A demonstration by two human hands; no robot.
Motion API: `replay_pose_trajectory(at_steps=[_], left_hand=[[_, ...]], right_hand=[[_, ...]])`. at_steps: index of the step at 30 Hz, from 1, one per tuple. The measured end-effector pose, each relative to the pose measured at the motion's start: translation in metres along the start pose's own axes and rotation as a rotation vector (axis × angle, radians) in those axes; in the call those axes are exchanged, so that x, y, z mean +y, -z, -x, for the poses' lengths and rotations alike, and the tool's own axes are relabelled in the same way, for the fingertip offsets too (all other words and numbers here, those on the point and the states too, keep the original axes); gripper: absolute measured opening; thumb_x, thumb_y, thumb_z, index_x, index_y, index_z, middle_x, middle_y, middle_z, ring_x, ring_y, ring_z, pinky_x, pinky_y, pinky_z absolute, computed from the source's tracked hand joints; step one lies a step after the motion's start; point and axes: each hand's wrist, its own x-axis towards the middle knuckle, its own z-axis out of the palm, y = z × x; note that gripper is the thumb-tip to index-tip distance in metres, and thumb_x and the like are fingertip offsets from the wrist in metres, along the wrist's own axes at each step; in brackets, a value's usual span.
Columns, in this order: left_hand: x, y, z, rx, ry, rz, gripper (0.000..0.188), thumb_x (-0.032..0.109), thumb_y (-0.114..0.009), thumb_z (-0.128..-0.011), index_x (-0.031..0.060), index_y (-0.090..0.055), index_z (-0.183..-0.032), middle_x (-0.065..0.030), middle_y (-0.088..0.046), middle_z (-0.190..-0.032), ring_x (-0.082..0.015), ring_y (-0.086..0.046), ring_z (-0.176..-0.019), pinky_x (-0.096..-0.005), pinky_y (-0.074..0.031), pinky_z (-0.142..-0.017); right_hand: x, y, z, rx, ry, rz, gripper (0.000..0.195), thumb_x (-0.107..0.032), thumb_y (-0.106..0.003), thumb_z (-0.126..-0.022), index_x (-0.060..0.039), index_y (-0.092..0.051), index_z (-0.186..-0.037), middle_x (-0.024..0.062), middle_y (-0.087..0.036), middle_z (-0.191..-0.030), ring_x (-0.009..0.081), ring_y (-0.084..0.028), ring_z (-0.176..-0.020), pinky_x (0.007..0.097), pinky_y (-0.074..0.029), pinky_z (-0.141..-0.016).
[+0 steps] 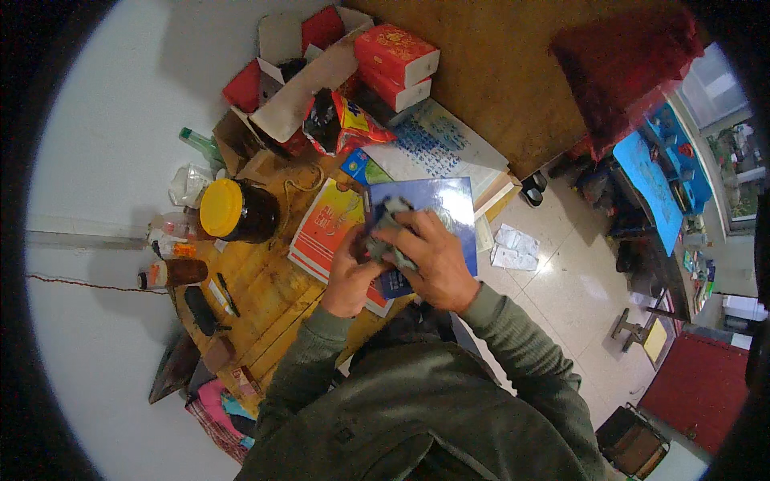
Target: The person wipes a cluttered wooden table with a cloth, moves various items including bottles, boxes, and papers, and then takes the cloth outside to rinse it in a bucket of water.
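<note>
Both hands meet over a glossy blue book or box [451, 204] lying in front of me. My right hand [436, 258] presses a crumpled grey-green cloth [394, 240] with bent fingers. From the other side, my left hand [349, 273] holds a small dark object, mostly hidden between the fingers and the cloth, so I cannot tell what it is. Under and left of the blue cover lies an orange and yellow printed booklet [325, 225]. A white sheet with blue marks [433, 141] lies beyond it.
On the wooden table [264, 300], a dark jar with a yellow lid [222, 207] stands left. Behind are an open red snack bag [355, 126], cardboard boxes [313, 72] and stacked red boxes [397, 54]. A brown bottle [186, 272] and black case [201, 309] are at the left edge.
</note>
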Motion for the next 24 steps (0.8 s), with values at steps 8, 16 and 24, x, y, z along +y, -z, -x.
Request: replay_pose_trajectory(at_steps=[8,16,24], left_hand=[[-0.007,-0.005,0.002,-0.022,0.028,-0.045,0.054,0.007,-0.077,-0.095,0.0008,-0.049,-0.141,-0.0076,-0.066,-0.122,-0.0132,-0.064,-0.11,-0.0314,-0.055,-0.095],[-0.003,0.008,-0.001,0.187,0.125,0.21,0.045,0.008,-0.075,-0.095,0.0038,-0.055,-0.136,-0.008,-0.067,-0.125,-0.0185,-0.069,-0.108,-0.0362,-0.06,-0.091],[-0.014,0.003,0.001,0.252,0.108,0.29,0.044,0.012,-0.076,-0.095,0.0059,-0.055,-0.134,-0.0068,-0.067,-0.125,-0.0179,-0.069,-0.106,-0.0349,-0.063,-0.079]], right_hand=[[0.034,0.0,-0.004,0.309,-0.136,0.103,0.043,-0.002,-0.075,-0.08,-0.0137,-0.069,-0.121,0.0126,-0.063,-0.114,0.039,-0.064,-0.104,0.0465,-0.056,-0.084],[0.026,-0.001,0.048,-0.052,-0.041,0.202,0.051,-0.005,-0.076,-0.074,-0.0131,-0.067,-0.123,0.0114,-0.06,-0.113,0.0381,-0.061,-0.103,0.0471,-0.056,-0.079],[0.019,-0.02,0.052,0.195,-0.207,0.298,0.05,-0.002,-0.076,-0.071,-0.0133,-0.068,-0.119,0.0111,-0.061,-0.11,0.0361,-0.064,-0.099,0.0452,-0.056,-0.076]])
